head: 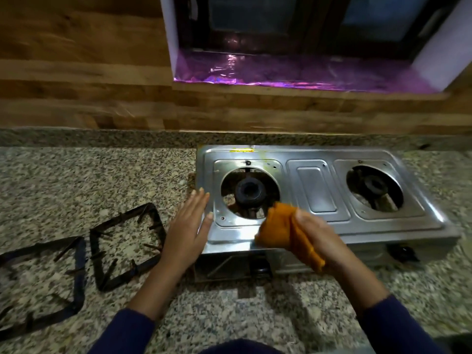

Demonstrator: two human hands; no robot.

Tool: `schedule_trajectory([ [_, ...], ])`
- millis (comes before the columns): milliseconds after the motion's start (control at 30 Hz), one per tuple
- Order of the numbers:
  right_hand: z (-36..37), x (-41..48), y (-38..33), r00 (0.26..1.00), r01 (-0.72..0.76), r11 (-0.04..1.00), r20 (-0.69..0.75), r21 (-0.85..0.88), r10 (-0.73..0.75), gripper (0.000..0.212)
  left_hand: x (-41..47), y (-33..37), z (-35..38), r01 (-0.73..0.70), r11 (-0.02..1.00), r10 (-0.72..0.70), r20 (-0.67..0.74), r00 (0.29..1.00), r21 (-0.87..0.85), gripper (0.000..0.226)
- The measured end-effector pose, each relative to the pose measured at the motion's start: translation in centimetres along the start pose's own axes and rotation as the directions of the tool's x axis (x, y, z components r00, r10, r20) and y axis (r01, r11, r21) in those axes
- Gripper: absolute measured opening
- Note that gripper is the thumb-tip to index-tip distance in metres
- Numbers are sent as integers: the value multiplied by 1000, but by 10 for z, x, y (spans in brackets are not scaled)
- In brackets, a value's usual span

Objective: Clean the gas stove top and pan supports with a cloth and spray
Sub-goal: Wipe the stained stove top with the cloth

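Note:
A two-burner steel gas stove (316, 190) stands on the granite counter, its pan supports taken off. My right hand (315, 233) is shut on an orange cloth (279, 227), pressed against the stove top's front edge just right of the left burner (249, 191). My left hand (190, 221) lies flat with fingers apart against the stove's left front corner. Two black square pan supports lie on the counter to the left, one (127, 245) close to the stove, the other (46, 284) at the frame's left edge. No spray bottle is in view.
The granite counter (89, 180) stretches left of and in front of the stove. A wood-pattern wall rises behind, with a window recess lined in purple foil (293, 72). Black control knobs (402, 252) sit on the stove's front face.

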State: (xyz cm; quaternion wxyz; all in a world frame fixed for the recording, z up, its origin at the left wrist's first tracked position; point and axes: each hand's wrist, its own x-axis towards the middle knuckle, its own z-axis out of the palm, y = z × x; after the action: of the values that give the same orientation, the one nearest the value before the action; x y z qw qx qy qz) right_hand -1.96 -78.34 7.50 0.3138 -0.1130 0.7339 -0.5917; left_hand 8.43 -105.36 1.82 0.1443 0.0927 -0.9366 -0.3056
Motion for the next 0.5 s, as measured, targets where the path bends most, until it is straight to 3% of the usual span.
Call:
schedule_trajectory([
  [33, -9, 4, -4, 985, 5, 982, -171, 188, 28, 23, 1, 1, 2, 16, 1000, -16, 0, 1000, -11, 70],
  [67, -18, 7, -9, 955, 41, 970, -296, 240, 33, 21, 1, 2, 3, 38, 999, -38, -1, 999, -30, 70],
  [100, -27, 8, -13, 926, 49, 989, -377, 143, 9, 20, 0, 4, 3, 58, 997, -57, 6, 998, -53, 68],
  [133, -39, 7, -10, 899, 30, 994, -431, -105, -73, 22, 0, 4, 2, 73, 995, -72, 19, 997, -72, 68],
  [200, -51, 17, 2, 818, -26, 855, -502, -518, -280, 37, -1, 3, -1, 77, 994, -74, 51, 996, -73, 68],
  [267, -54, 17, 7, 750, -33, 704, -483, -709, -451, 40, -1, 2, -4, 72, 996, -68, 67, 995, -58, 70],
  [300, -53, 17, 7, 772, 5, 629, -397, -777, -496, 43, -1, 1, -4, 72, 996, -69, 70, 995, -55, 70],
  [400, -42, 20, 20, 929, 16, 451, -154, -893, -338, 65, -1, -1, -3, 72, 996, -67, 74, 995, -61, 68],
  [500, -39, 41, 29, 946, -82, 314, -173, -946, -275, 75, -1, -3, 0, 71, 993, -65, 68, 996, -91, 67],
])
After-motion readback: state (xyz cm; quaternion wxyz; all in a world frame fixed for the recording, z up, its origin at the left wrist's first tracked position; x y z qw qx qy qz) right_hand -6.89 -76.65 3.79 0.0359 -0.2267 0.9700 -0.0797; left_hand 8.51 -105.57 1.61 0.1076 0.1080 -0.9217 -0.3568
